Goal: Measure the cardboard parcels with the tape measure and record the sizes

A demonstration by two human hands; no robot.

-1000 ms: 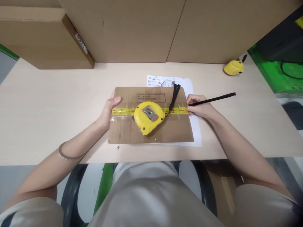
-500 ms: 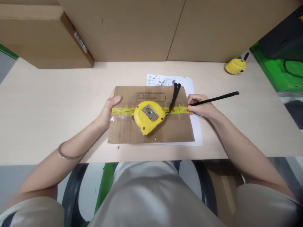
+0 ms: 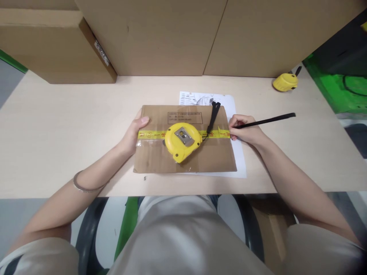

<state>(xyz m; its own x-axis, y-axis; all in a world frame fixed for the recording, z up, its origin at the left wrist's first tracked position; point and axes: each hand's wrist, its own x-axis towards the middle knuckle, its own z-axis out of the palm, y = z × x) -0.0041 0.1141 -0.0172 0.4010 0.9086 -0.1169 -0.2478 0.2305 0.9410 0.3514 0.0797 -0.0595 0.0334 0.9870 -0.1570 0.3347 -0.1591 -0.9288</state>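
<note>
A flat cardboard box (image 3: 157, 156) with yellow printed tape across it lies over a sheet of white paper (image 3: 241, 160). My left hand (image 3: 137, 128) grips the box's left edge, thumb on top and fingers hidden beneath. On the box rests a yellow tape measure (image 3: 179, 149) with a metal clip and a black wrist strap (image 3: 213, 116). At the box's right edge, my right hand (image 3: 246, 129) is closed around a slim black pen (image 3: 272, 120), which points out to the right. Its writing tip is hidden by the fingers.
Large cardboard boxes (image 3: 172, 38) stand along the back of the table (image 3: 57, 145). Another box (image 3: 57, 53) stands at the back left. A second yellow tape measure (image 3: 285, 82) lies at the back right. Drawn marks show on the paper behind the flat box.
The view has shifted slightly, so the flat box and my left hand appear a little further right. The pen's outer end has moved slightly to the right. Both hands keep their hold.
</note>
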